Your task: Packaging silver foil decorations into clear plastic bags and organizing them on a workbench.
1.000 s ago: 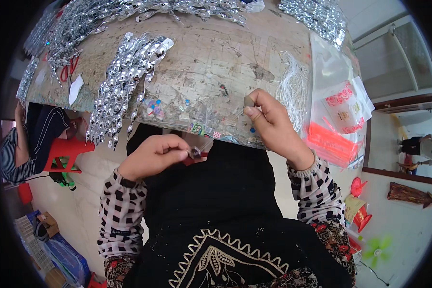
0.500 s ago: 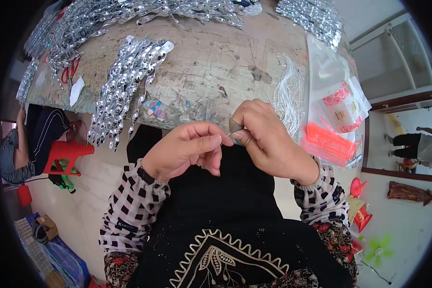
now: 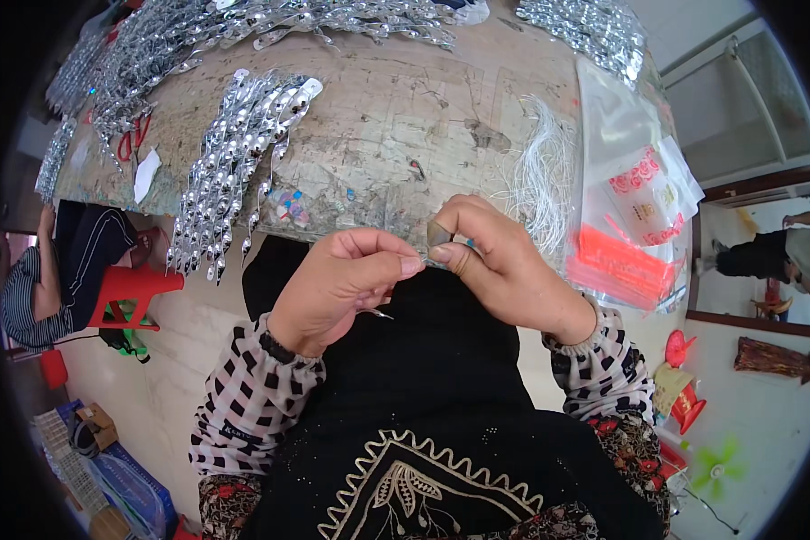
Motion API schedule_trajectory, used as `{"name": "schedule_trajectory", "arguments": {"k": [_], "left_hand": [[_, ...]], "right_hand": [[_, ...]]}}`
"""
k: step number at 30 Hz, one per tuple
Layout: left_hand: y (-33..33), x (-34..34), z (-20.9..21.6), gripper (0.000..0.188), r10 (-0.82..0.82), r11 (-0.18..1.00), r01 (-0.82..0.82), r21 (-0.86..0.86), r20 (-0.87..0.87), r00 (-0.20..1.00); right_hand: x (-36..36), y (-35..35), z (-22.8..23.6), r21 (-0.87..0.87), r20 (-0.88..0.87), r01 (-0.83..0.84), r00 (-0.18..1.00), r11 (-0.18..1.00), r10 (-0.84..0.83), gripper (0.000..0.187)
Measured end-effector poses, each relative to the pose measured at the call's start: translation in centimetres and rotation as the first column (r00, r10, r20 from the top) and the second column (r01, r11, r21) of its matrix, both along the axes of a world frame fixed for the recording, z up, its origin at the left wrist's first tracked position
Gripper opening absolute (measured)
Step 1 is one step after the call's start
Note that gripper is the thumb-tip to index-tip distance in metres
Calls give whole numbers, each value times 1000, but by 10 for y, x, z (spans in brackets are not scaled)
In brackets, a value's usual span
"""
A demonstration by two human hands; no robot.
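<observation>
Just off the table's front edge, my left hand point(image 3: 337, 283) is closed, thumb and forefinger pinched on what looks like a fine thread. A small silvery tip point(image 3: 378, 313) pokes out below its curled fingers; the rest of that piece is hidden. My right hand point(image 3: 504, 265), close beside it, pinches thumb against forefinger on the same fine thread, which barely shows. A grey cover point(image 3: 439, 234) sits on the right forefinger's tip. Beyond the hands, to the left, a bunch of twisted silver strands point(image 3: 234, 171) hangs over the edge of the worn table point(image 3: 387, 117).
White strings point(image 3: 544, 171) lie right of my hands, beside clear plastic bags point(image 3: 607, 117) and a red-orange packet point(image 3: 621, 265). Red-handled scissors point(image 3: 133, 139) and more silver strands point(image 3: 333, 27) lie farther off. A person sits on a red stool point(image 3: 135, 283) at left.
My left fingertips have closed into a tighter pinch near my right hand. The silvery tip now shows below my left hand. The person seen at far right has shifted.
</observation>
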State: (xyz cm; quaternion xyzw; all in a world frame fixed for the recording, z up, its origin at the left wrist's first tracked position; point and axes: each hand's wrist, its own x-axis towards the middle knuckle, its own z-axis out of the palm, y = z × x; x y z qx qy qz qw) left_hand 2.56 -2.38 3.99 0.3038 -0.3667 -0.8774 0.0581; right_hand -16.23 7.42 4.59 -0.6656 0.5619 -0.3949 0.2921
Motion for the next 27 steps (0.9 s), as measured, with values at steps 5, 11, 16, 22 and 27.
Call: {"name": "schedule_trajectory", "arguments": {"k": [5,11,16,22,27], "left_hand": [[6,-6,9,10,157,939,-104,-328,140,978],[10,-9,3,6,184,853,-129,-506,60,981],[11,-9,3,6,166,840,-118,-530,44,985],[9,-8,6,7,165,874,-110,-474,76,983],[4,-5,9,9,151,914,-90,-395,126,980]], "right_hand": [[-6,2,4,29,228,161,960,987,-163,16],[1,5,12,-353,-401,46,895,934,-196,21],[-1,4,3,-307,-423,3,895,952,-140,21],[-2,0,2,-173,-269,-16,963,985,-31,13],[-10,3,-4,-47,43,132,991,990,-130,14]]}}
